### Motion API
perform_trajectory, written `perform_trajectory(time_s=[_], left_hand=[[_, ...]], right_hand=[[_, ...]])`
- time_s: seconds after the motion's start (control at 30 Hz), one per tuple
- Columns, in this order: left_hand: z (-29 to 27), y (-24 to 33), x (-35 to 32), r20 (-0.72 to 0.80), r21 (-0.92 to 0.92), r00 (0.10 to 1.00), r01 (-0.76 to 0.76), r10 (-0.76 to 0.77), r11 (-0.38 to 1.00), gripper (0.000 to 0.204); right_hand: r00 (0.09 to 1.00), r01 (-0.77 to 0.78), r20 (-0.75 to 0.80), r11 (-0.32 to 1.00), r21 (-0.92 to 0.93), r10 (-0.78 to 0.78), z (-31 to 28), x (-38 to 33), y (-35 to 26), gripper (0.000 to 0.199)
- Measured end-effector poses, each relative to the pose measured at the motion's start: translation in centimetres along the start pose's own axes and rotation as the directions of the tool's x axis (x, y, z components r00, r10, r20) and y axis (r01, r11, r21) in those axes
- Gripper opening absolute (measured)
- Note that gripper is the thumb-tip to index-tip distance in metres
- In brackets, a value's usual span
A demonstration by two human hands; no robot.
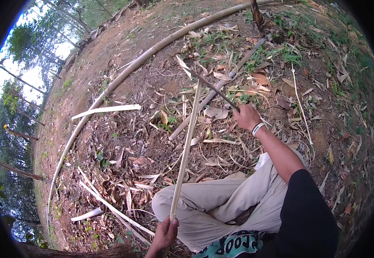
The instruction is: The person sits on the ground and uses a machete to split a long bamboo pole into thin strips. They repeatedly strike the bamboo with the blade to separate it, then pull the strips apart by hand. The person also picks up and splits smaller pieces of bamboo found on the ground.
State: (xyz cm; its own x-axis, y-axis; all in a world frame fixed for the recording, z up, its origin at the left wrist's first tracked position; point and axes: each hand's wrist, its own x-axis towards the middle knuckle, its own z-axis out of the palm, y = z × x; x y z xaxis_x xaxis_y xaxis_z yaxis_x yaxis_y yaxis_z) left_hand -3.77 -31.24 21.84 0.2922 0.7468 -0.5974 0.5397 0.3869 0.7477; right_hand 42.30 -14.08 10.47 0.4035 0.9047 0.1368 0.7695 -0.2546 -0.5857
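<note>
- Pale strip (189, 133): a long, narrow length, apparently split bamboo, slanting from beside the bent left knee (163, 200) up to the middle of the upper ground.
- Left hand (165, 232): closed around the strip's near end, thumb uppermost.
- Right hand (246, 117): fist wrapped around the near end of a slender dark tool (221, 95), probably a blade, which crosses the strip's far end. Whether its edge has entered the strip cannot be told.
- Principal hazard: the tool could skid along the strip toward the left hand or knee, since both lie in line with it; too much force or a glancing angle would be the likely cause.
- Secondary hazard: the strip, gripped by hand only at its near end, could twist or flex under load, making a cut wander or the strip snap.
- Minor hazard: raw edges could splinter into bare fingers if the strip slides through the grip.
- Containers: none is visible; a short pale piece (106, 111) and several long strips (109, 205) lie loose on the leaf-littered ground (142, 144).
</note>
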Motion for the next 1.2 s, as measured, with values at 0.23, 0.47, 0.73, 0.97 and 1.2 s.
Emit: perform_trajectory(time_s=[0.23, 0.47, 0.73, 0.97, 1.2], left_hand=[[1.4, 2.3, -0.3, -0.117, 0.288, 0.987, -0.069, 0.107, 0.955, 0.027], [4.0, 6.2, 9.3, -0.147, -0.205, 0.972, -0.214, 0.186, 0.955, 0.026], [6.9, 14.6, 16.5, -0.008, -0.567, 0.977, -0.179, 0.212, 0.804, 0.014], [8.3, 16.6, 15.1, 0.033, -0.578, 0.98, -0.142, 0.197, 0.804, 0.015], [7.1, 15.3, 14.5, -0.024, -0.567, 0.992, -0.114, 0.121, 0.816, 0.017]], right_hand=[[0.977, -0.184, 0.093, 0.978, -0.096, 0.193, -0.5, 0.1, -0.9, 0.035], [0.989, 0.065, -0.139, 0.991, 0.116, -0.049, -2.4, -2.6, -1.3, 0.031], [0.86, 0.509, -0.155, 0.832, 0.22, -0.486, -3.1, -8.1, -8.0, 0.015], [0.932, 0.355, -0.151, 0.914, 0.197, -0.33, -3.3, -4.8, -4.6, 0.014], [0.799, 0.598, -0.006, 0.793, 0.116, -0.601, -3.1, -7.1, -7.6, 0.02]])
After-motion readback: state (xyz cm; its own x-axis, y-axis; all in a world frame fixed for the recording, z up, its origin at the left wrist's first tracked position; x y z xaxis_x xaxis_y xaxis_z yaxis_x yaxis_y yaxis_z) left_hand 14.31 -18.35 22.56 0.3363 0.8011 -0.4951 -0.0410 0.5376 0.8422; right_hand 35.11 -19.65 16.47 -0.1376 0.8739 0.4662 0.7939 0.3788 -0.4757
